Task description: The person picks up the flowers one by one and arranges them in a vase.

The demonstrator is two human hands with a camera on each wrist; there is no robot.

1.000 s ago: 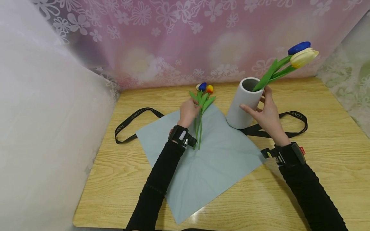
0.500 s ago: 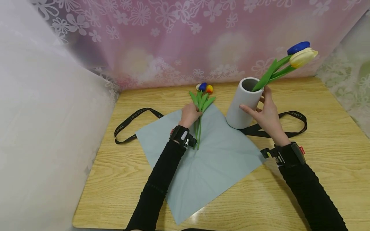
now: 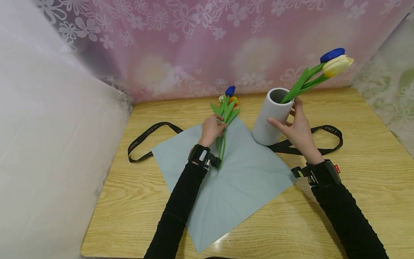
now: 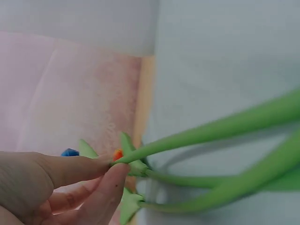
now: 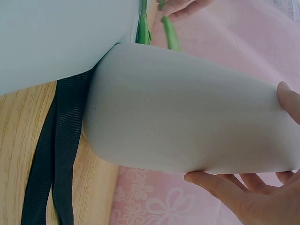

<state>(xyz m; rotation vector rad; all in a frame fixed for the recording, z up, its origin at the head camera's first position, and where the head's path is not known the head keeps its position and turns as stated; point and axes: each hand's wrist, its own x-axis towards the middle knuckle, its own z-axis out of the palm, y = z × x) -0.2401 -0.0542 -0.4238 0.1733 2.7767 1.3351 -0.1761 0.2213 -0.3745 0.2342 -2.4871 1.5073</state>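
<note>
My left hand (image 3: 211,130) pinches the green stem (image 4: 197,138) of a blue tulip (image 3: 230,91) between thumb and finger. That bloom sits higher than the white tulip (image 3: 221,98) and the orange-yellow tulip (image 3: 234,101) beside it, whose stems lie on the pale blue-grey wrapping sheet (image 3: 242,183). My right hand (image 3: 300,135) holds a white vase (image 3: 271,122) at its upper right side, thumb in front and fingers behind. Out of its mouth lean a larger blue tulip (image 3: 332,55) and a cream-yellow tulip (image 3: 338,66). The right wrist view shows the vase wall (image 5: 187,108) close up.
Black lettered ribbon (image 3: 155,126) loops out left of the sheet, and another ribbon loop (image 3: 336,133) lies right, behind the vase base. The wooden table (image 3: 129,212) meets a pink floral curtain (image 3: 207,54) at the back. A white cloth (image 3: 58,126) hangs at left.
The blue tulip at my left hand has risen above its two neighbours, and its stem has shifted. My left hand slid slightly along the stems. The right hand and vase look still.
</note>
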